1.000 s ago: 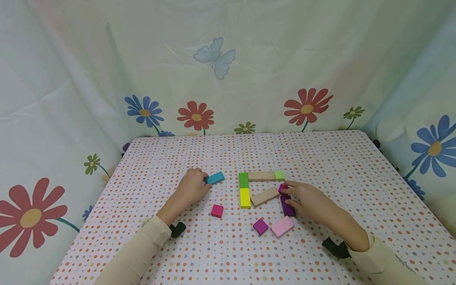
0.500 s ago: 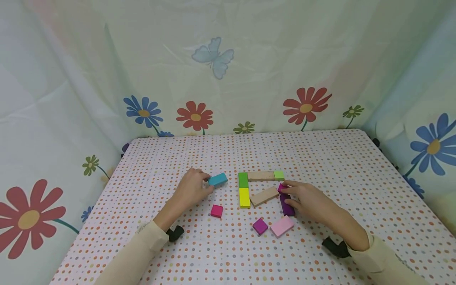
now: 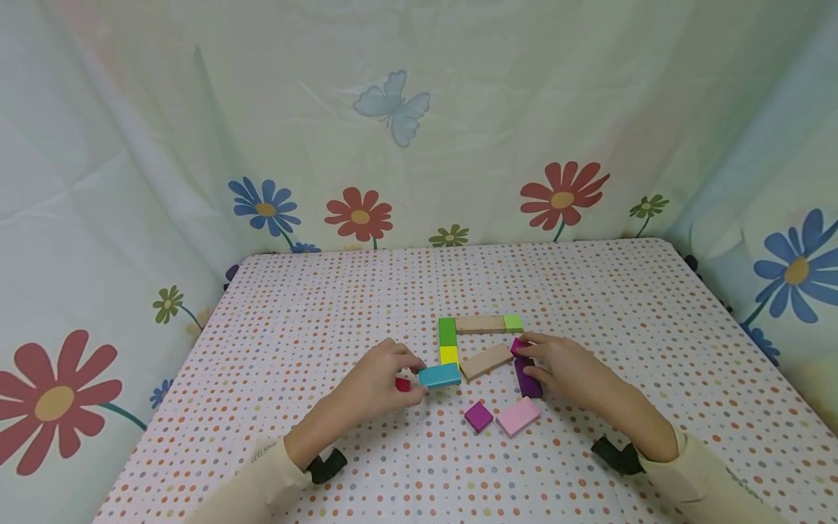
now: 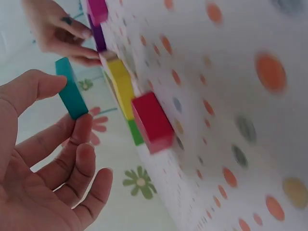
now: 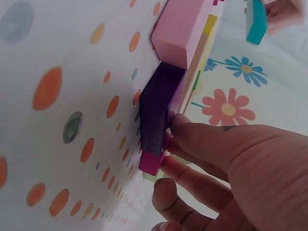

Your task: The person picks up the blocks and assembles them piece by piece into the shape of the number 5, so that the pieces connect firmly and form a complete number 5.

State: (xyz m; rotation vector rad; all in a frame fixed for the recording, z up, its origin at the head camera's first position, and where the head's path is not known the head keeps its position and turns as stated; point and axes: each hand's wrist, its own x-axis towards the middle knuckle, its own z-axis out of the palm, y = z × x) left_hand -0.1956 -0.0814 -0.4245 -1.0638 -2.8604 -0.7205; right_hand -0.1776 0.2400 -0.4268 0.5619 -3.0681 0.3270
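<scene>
My left hand [image 3: 380,382] pinches a turquoise block [image 3: 440,375] between thumb and fingertips. In the left wrist view this block [image 4: 72,89] is held above the table. It hides part of the yellow block [image 3: 449,354] in the head view. A red block [image 3: 402,384] shows behind the left fingers, on the tabletop. My right hand [image 3: 569,367] rests with its thumb against a dark purple block [image 5: 156,108] and its fingers by a small magenta block [image 5: 150,162]. Those two blocks stand end to end.
A green block [image 3: 447,331], a plain wooden block [image 3: 480,324] and a light green block [image 3: 513,323] form a corner with the yellow one. Another wooden block [image 3: 487,362] lies slanted inside. Nearer are a magenta square block [image 3: 479,417] and a pink block [image 3: 519,416].
My left hand has carried the turquoise block right and nearer, from beside the arrangement to in front of the yellow block. My right hand has stayed in place.
</scene>
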